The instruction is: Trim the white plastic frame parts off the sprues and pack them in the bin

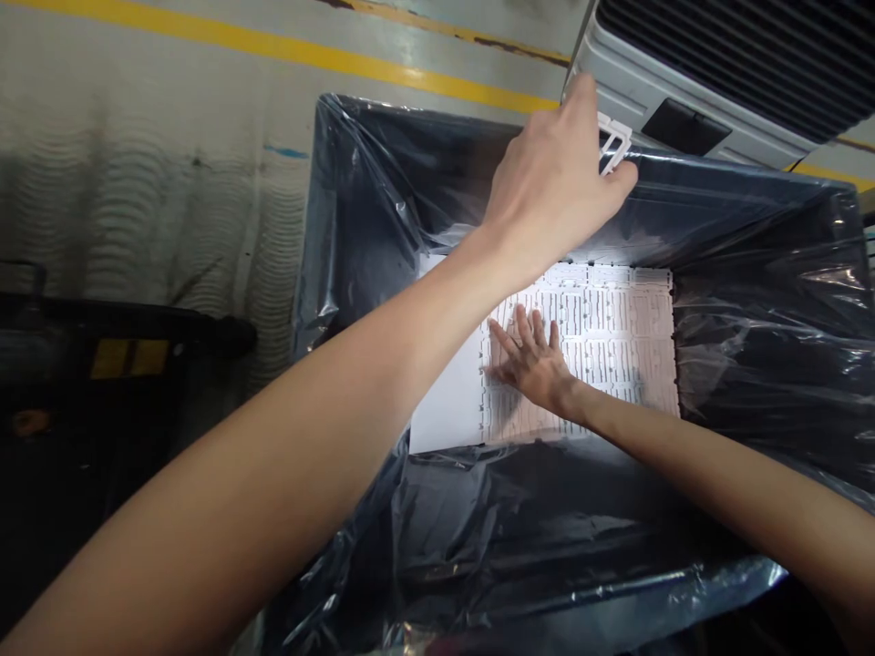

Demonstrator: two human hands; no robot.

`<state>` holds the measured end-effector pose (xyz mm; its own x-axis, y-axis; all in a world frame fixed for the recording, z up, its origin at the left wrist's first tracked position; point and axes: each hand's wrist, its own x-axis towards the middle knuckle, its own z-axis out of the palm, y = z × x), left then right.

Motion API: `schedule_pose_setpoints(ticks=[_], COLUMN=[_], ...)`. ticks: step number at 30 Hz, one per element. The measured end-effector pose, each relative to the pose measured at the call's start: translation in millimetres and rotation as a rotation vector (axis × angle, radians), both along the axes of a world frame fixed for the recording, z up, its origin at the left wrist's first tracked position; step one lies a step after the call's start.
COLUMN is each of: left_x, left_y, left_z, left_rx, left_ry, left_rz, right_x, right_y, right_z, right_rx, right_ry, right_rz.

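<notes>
My left hand is raised near the far rim of a large bin lined with clear plastic film. Between its thumb and fingers it grips a white plastic frame, mostly hidden behind the hand. Down inside the bin, my right hand has its fingers spread over a layer of white slotted plastic parts set out in rows. It holds nothing; whether the palm presses on the parts is hard to tell. A plain white sheet lies at the left side of the rows, partly covered from view by my left forearm.
Beyond the bin's far right stands a grey container with black ribbed contents or top. Dark equipment with yellow labels sits at the left. Yellow lines cross the grey floor. The bin's walls rise around the parts, with loose, wrinkled film.
</notes>
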<state>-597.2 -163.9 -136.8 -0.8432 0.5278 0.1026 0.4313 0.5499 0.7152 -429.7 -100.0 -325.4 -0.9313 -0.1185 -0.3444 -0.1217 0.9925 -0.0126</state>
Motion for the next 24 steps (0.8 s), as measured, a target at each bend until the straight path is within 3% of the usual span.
schedule_pose_setpoints(ticks=[16,24], left_x=[0,1], left_y=[2,-2], left_z=[2.2,-1.0], left_rx=[-0.050,0.012], left_ry=[-0.032,0.009], left_rz=[0.003,-0.018], right_x=[5,-7], right_y=[22,22], right_z=[-6.1,3.2], right_rx=[-0.047,-0.064], right_ry=[0.190,0.041], right_rz=[0.145,0.082])
